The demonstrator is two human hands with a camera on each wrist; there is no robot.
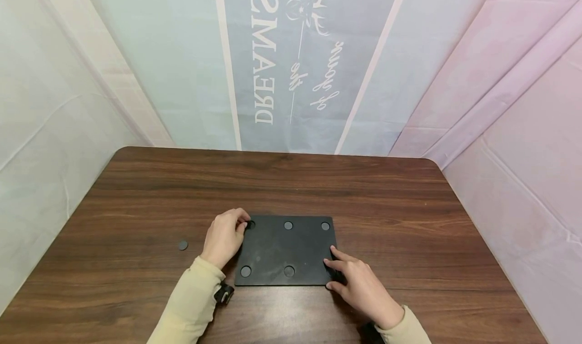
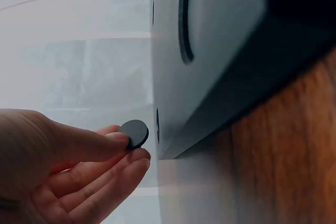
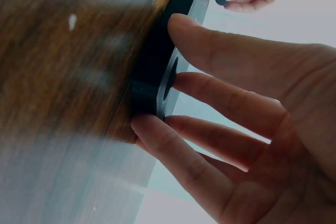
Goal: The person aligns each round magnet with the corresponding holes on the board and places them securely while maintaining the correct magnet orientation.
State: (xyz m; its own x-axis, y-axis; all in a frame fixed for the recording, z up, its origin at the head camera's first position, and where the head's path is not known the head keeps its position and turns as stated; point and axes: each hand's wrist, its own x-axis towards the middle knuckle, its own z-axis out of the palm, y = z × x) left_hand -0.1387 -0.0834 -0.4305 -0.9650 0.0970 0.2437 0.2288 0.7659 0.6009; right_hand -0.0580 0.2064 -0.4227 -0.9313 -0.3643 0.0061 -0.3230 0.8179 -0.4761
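Note:
A flat black rectangular plate [image 1: 268, 248] with several round recesses lies on the wooden table. By its far left corner, my left hand [image 1: 225, 237] pinches a small dark round disc [image 2: 134, 133] between thumb and fingers, beside a recess [image 2: 158, 124]. My right hand [image 1: 361, 286] rests on the near right corner. There, fairly straight fingers touch the plate's edge and a recess [image 3: 171, 78], while the thumb lies against the side. The hand hides that recess in the head view. Another loose disc [image 1: 183, 245] lies on the table left of my left hand.
The brown wooden table [image 1: 409, 207] reaches beyond the plate on every side. A printed cloth [image 1: 300, 71] hangs behind it, with pale cloth sides [image 1: 54, 106] at left and right. A dark device [image 1: 224, 293] sits at my left wrist.

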